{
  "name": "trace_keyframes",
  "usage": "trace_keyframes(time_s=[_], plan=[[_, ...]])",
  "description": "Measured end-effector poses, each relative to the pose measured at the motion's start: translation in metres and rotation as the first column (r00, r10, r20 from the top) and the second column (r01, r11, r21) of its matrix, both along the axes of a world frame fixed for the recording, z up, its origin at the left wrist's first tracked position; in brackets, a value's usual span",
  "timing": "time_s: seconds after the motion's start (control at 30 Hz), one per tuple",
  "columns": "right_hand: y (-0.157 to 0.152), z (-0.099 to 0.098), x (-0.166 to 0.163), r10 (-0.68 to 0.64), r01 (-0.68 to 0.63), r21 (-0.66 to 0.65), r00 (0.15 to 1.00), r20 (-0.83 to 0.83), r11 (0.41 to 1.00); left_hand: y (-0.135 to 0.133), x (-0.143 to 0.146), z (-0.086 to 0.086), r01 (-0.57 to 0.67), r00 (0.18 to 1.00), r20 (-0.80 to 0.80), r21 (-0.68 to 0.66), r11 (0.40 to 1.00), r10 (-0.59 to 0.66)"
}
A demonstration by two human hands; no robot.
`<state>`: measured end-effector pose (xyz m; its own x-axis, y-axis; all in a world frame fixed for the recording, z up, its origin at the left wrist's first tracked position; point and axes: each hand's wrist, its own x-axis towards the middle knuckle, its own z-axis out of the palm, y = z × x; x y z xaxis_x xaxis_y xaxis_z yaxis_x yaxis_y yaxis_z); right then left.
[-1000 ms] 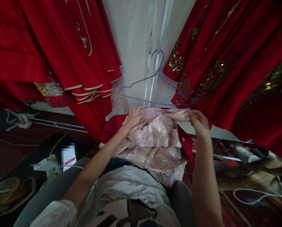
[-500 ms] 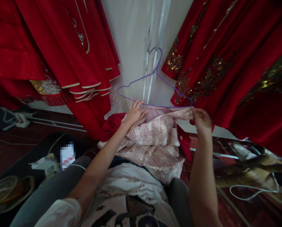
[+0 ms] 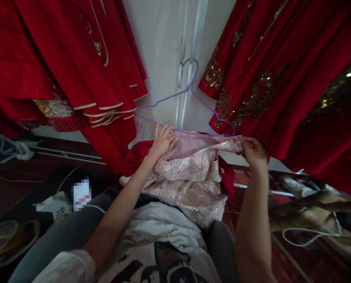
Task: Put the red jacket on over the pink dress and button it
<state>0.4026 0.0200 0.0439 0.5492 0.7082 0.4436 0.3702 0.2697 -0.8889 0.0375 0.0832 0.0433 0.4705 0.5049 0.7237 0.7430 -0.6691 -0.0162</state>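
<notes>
My left hand (image 3: 161,141) grips the left upper edge of a pink garment with gold floral pattern (image 3: 193,177), its fingers curled over the cloth. My right hand (image 3: 253,151) pinches the garment's right upper edge. The cloth is stretched between both hands and drapes down over my lap. A purple wire hanger (image 3: 187,106) hangs just above the garment's top edge, its bottom bar close to my fingers. A red cloth (image 3: 137,157) lies under the pink one.
Red garments with cream trim (image 3: 75,70) hang at left; red garments with gold embroidery (image 3: 266,78) hang at right. A white wall (image 3: 163,47) is behind. A power strip (image 3: 53,206) and cables lie on the dark floor at left; a white cable (image 3: 308,237) at right.
Both hands raised the pink garment's top edge up to the hanger's bottom bar. The view shifted slightly, and the hanger now sits a little left.
</notes>
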Motion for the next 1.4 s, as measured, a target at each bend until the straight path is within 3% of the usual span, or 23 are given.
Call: trace_keyframes(time_s=[0.2, 0.3, 0.53, 0.7, 0.83, 0.97, 1.03, 1.17, 1.3, 1.4], plan=[[0.013, 0.004, -0.012, -0.128, 0.13, 0.066, 0.991, -0.027, 0.989, 0.002, 0.0, -0.003, 0.018, 1.0, 0.012, 0.001, 1.0, -0.018], [0.029, 0.016, -0.019, -0.131, 0.13, 0.091, 0.991, 0.011, 0.987, 0.004, 0.002, -0.005, 0.006, 1.0, 0.011, 0.005, 1.0, -0.006], [0.063, 0.074, -0.072, -0.123, 0.013, 0.274, 0.914, 0.387, 0.961, -0.002, 0.012, -0.009, -0.002, 0.998, 0.061, -0.03, 1.0, 0.004], [0.062, 0.072, -0.107, -0.097, -0.022, 0.238, 0.875, 0.474, 0.971, -0.005, 0.008, -0.01, 0.002, 0.996, 0.087, -0.04, 0.999, 0.001], [0.051, 0.069, -0.106, -0.139, 0.008, 0.269, 0.87, 0.473, 0.963, -0.011, 0.004, -0.002, 0.147, 0.983, 0.129, -0.116, 0.982, -0.131], [0.046, 0.08, -0.095, -0.145, 0.008, 0.274, 0.862, 0.486, 0.962, -0.01, -0.014, 0.016, 0.334, 0.927, 0.25, -0.202, 0.921, -0.281], [0.046, 0.086, -0.09, -0.158, 0.02, 0.277, 0.86, 0.485, 0.961, 0.001, -0.037, 0.022, 0.3, 0.903, 0.372, -0.185, 0.936, -0.216], [0.048, 0.094, -0.082, -0.17, 0.043, 0.27, 0.868, 0.468, 0.962, 0.039, -0.103, 0.019, -0.023, 0.833, 0.545, -0.135, 0.991, 0.093], [0.05, 0.096, -0.08, -0.128, 0.004, 0.276, 0.893, 0.432, 0.961, 0.061, -0.152, 0.004, -0.205, 0.816, 0.5, -0.22, 0.954, 0.29], [0.05, 0.097, -0.08, -0.113, -0.014, 0.287, 0.899, 0.424, 0.958, 0.062, -0.157, 0.001, -0.217, 0.815, 0.488, -0.243, 0.945, 0.313]])
